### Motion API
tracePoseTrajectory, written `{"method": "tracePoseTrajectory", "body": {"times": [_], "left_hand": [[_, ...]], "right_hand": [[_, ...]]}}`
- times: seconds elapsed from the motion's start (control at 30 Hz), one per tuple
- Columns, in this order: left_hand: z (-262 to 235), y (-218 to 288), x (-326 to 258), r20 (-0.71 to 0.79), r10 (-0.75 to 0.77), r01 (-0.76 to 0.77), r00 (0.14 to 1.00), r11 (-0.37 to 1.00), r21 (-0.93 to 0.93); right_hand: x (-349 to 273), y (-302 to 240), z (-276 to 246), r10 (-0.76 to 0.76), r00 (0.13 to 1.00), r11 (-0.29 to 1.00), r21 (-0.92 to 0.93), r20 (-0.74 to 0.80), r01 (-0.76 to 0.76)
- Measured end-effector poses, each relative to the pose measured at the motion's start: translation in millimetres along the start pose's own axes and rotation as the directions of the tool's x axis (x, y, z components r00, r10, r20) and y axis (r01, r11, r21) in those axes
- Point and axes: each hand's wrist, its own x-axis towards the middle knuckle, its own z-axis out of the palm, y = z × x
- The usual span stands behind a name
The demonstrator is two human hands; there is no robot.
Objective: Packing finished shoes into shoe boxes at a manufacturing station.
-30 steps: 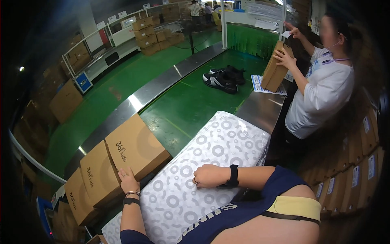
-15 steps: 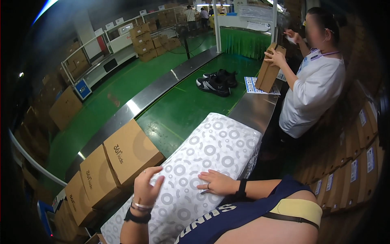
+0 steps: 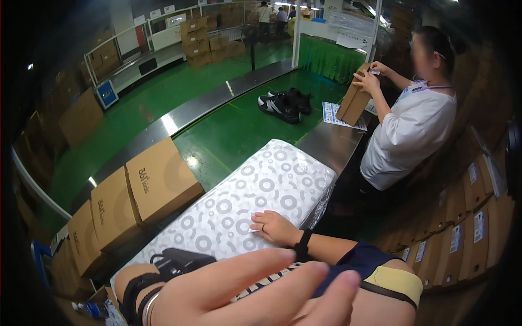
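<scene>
Right hand (image 3: 274, 227) laid flat on the patterned paper stack (image 3: 255, 201) — fingers spread, nothing gripped. Left hand (image 3: 255, 290) raised near the lens — fingers extended, empty.

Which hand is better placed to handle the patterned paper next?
Probably the right. The right hand lies flat on the paper, fingers on its surface. The left hand hovers open near the camera, off the paper.
</scene>
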Motion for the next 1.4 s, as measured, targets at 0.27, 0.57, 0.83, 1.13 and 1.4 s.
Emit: {"method": "tracePoseTrajectory", "body": {"times": [0.27,0.57,0.83,1.13,1.4], "left_hand": [[27,9,2,-0.186,-0.18,0.124,0.966,0.954,-0.274],[14,20,18,0.434,-0.235,0.487,0.87,0.556,-0.674],[31,77,43,-0.033,-0.823,-0.381,0.566,-0.226,-0.896],[4,51,3,0.426,-0.356,0.179,0.832,-0.555,-0.812],[18,51,-14,0.072,-0.478,-0.205,0.875,-0.502,-0.84]], "right_hand": [[0,4,2,0.045,0.998,0.999,0.023,-0.043,-0.044],[6,5,15,0.03,0.999,0.996,0.089,-0.036,-0.027],[-5,2,6,0.019,0.999,1.0,0.012,-0.047,-0.019],[-1,5,6,0.049,0.996,0.999,0.027,-0.081,-0.047],[2,-1,1,0.046,0.998,0.998,0.04,-0.053,-0.044]]}}
